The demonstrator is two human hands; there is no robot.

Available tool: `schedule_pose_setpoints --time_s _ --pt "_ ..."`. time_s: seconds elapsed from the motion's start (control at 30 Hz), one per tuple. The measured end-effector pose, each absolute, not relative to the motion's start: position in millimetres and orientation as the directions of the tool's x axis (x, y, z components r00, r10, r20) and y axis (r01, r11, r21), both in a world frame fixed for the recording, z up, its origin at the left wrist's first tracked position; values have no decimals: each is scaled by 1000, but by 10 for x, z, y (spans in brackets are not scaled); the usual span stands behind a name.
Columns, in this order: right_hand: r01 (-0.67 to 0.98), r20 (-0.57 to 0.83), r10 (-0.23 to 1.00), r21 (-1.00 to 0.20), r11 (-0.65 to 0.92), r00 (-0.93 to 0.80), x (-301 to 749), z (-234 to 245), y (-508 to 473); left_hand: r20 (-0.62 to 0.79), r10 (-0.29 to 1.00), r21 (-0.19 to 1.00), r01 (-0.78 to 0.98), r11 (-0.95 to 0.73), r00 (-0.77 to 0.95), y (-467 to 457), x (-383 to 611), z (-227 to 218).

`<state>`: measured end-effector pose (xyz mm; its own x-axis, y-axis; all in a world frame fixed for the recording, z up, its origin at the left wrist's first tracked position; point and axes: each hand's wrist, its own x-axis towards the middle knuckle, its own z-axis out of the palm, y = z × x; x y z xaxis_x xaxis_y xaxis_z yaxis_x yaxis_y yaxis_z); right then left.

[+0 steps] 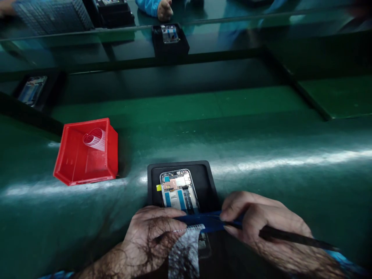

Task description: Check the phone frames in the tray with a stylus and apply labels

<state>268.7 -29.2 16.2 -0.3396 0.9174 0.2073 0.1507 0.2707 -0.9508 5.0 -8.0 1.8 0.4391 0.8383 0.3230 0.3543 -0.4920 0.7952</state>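
An opened phone (178, 190) lies in a black tray (207, 182) on the green bench, its circuit board and blue strips exposed. My left hand (151, 236) is closed over the near end of the tray, gripping a translucent dotted strip (184, 248) and one end of a blue strip (203, 221). My right hand (261, 223) is closed around dark tweezers (293, 237), whose tips meet the blue strip just over the phone's lower end. The phone's near end is hidden by the strips and my hands.
A red bin (84, 155) with a curled dotted strip (95, 138) inside sits to the left. Further trays with phones (170, 37) (31, 90) rest on the belt beyond. Another person's hand (164, 9) shows at the top.
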Motion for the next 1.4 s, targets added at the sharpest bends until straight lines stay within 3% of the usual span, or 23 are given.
schedule_pose_setpoints --time_s 0.93,1.13,1.23,1.4 --pt "109 244 882 -944 311 -404 2694 128 -278 298 838 804 353 -479 458 -82 29 35" --pt "112 234 930 -955 274 -282 2649 166 -243 285 830 801 357 -481 480 -73 14 37" --pt "90 180 968 -976 197 -174 2626 201 -176 290 824 798 353 -489 487 -75 7 24" --pt "-77 -71 996 -994 -76 -63 2679 145 -81 306 826 778 375 -504 473 -94 -3 6"
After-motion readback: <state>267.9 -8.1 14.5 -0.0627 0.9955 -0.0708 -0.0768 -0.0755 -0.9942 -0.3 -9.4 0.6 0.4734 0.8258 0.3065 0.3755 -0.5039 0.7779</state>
